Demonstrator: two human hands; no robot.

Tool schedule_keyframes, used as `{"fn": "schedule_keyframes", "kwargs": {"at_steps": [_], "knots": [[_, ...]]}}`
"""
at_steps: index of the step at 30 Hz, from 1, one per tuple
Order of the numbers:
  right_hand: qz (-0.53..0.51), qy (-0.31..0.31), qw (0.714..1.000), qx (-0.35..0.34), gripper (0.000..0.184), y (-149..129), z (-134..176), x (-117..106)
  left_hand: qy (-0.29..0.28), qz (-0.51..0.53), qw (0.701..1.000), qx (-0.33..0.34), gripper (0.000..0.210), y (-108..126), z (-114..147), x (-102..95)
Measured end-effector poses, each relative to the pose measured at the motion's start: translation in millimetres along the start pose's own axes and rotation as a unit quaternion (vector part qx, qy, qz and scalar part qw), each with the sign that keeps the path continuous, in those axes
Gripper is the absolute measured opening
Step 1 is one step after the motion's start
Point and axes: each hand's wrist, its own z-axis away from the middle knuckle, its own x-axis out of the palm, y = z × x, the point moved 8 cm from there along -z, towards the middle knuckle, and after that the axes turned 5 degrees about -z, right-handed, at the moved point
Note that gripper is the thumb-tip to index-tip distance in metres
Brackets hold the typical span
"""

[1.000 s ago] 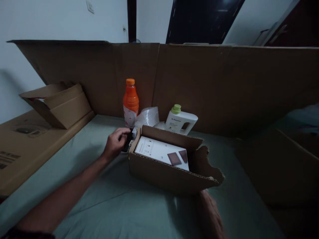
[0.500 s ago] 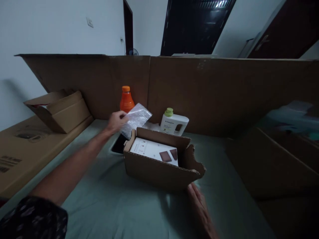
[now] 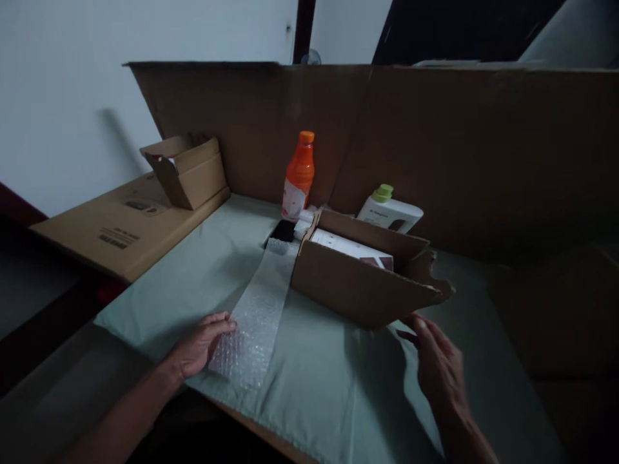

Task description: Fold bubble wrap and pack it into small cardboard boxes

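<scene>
My left hand [image 3: 206,345], near the front edge of the table, pinches the side of a long strip of bubble wrap [image 3: 256,309]. The strip stretches back to a dark flat object [image 3: 283,231] beside the open cardboard box [image 3: 358,290]. Inside that box lies a white printed carton [image 3: 351,245], its lower part hidden by the box wall. My right hand [image 3: 440,361] is at the box's near right corner, fingers somewhat apart; whether they touch the cardboard I cannot tell.
Behind the box stand an orange bottle [image 3: 300,171] and a white jug with a green cap [image 3: 391,209]. At left, a smaller open carton [image 3: 193,171] rests on a flat cardboard box [image 3: 116,225]. A tall cardboard panel [image 3: 435,129] closes off the back of the green cloth [image 3: 203,258].
My left hand has drawn the bubble wrap from behind the box toward me, laying it out lengthwise. My right hand stays by the box corner. The view has shifted left and down.
</scene>
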Motion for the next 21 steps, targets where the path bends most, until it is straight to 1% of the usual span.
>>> {"fn": "schedule_keyframes", "kwargs": {"at_steps": [2, 3, 4, 5, 7, 9, 10, 11, 14, 15, 17, 19, 20, 21], "knots": [[0.020, 0.011, 1.000, -0.017, 0.039, -15, 15, -5, -0.017, 0.010, 0.999, -0.025, 0.035, -16, 15, -1.9], [0.030, -0.001, 0.999, -0.019, 0.037, -23, 26, -2, -0.027, 0.013, 0.999, -0.037, 0.037, -23, 21, -1.9], [0.037, -0.030, 0.999, -0.015, 0.035, -29, 37, 5, -0.038, 0.016, 0.998, -0.048, 0.038, -28, 27, -1.2], [0.041, -0.073, 0.996, -0.006, 0.035, -34, 50, 18, -0.048, 0.019, 0.997, -0.060, 0.040, -32, 32, 0.2], [0.059, -0.197, 0.979, 0.008, 0.036, -39, 78, 55, -0.059, 0.031, 0.995, -0.078, 0.040, -39, 40, 3.0], [0.096, -0.312, 0.945, -0.011, 0.033, -44, 102, 97, -0.063, 0.052, 0.992, -0.092, 0.039, -43, 45, 6.0], [0.118, -0.347, 0.930, -0.038, 0.032, -47, 110, 116, -0.066, 0.062, 0.991, -0.097, 0.038, -45, 47, 7.7], [0.139, -0.369, 0.916, -0.071, 0.030, -51, 114, 134, -0.073, 0.072, 0.989, -0.102, 0.037, -47, 50, 9.6], [0.196, -0.399, 0.874, -0.197, 0.030, -68, 116, 184, -0.109, 0.090, 0.983, -0.120, 0.031, -55, 59, 16.0], [0.221, -0.408, 0.852, -0.243, 0.031, -72, 117, 200, -0.120, 0.095, 0.980, -0.128, 0.029, -58, 64, 17.3], [0.279, -0.429, 0.797, -0.320, 0.034, -76, 123, 231, -0.135, 0.104, 0.974, -0.146, 0.027, -68, 73, 18.7], [0.339, -0.447, 0.747, -0.356, 0.035, -68, 130, 255, -0.137, 0.122, 0.970, -0.161, 0.025, -78, 81, 17.8], [0.364, -0.452, 0.729, -0.362, 0.035, -62, 133, 263, -0.136, 0.136, 0.967, -0.169, 0.024, -83, 85, 16.9], [0.383, -0.452, 0.718, -0.365, 0.036, -56, 136, 268, -0.139, 0.149, 0.964, -0.173, 0.023, -88, 88, 16.3]]}}
